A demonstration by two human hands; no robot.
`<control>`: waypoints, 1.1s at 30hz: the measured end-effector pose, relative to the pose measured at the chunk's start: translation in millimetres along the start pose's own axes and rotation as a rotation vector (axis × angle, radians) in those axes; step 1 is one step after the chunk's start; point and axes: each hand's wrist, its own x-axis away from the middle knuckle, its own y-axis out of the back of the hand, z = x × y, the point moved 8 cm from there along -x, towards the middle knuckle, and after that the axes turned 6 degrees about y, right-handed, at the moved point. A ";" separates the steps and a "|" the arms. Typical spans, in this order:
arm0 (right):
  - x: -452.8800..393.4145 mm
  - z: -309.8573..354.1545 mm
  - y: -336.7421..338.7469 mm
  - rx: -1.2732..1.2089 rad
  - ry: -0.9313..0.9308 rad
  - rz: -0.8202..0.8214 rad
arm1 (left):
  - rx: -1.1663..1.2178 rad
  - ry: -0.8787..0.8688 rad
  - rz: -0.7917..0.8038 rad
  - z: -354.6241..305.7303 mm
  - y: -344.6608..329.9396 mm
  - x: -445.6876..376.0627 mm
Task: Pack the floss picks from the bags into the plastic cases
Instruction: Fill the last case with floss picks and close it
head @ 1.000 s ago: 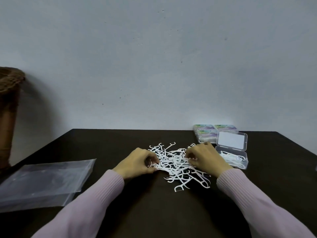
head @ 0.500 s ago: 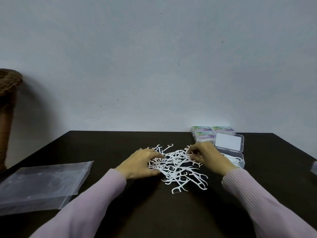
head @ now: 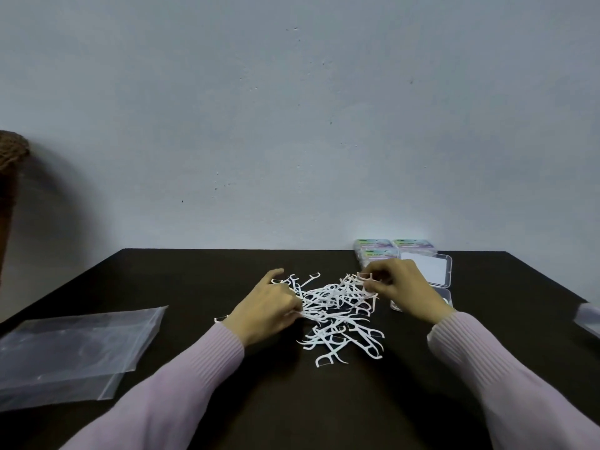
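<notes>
Heap of white floss picks [head: 337, 310] strewn loose at mid worktop [head: 324, 401], dark surface, pale wall behind. Left hand [head: 269, 308] laid at the heap's left edge, fingers curled into the tangle and gripping a few picks, forefinger stretched ahead. Right hand [head: 402, 289] set at the heap's far right corner, thumb and fingertips pinching a small bunch of picks raised slightly above the rest. One stray pick [head: 221, 319] lying apart, just left of the left wrist. Open clear plastic case [head: 428, 274] just beyond the right hand, lid up, base mostly hidden behind that hand. Closed labelled cases [head: 383, 250] packed behind it against the wall. Clear empty bags [head: 71, 349] flat at left, well apart from the heap. Both sleeves pale lilac
</notes>
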 end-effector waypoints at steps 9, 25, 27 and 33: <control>13.9 -38.0 25.4 -0.145 -0.149 -0.140 | -0.072 0.048 -0.238 -1.7 16.3 -7.8; 53.5 -132.6 51.5 -0.567 -0.504 -0.419 | 0.376 0.269 -0.389 -35.3 13.5 -79.1; 54.1 -131.4 52.1 -0.501 -0.507 -0.365 | 0.433 0.292 -0.373 -41.9 7.1 -90.2; 51.8 -125.4 52.4 -0.220 -0.423 -0.189 | 0.593 0.291 -0.384 -66.0 -4.0 -123.0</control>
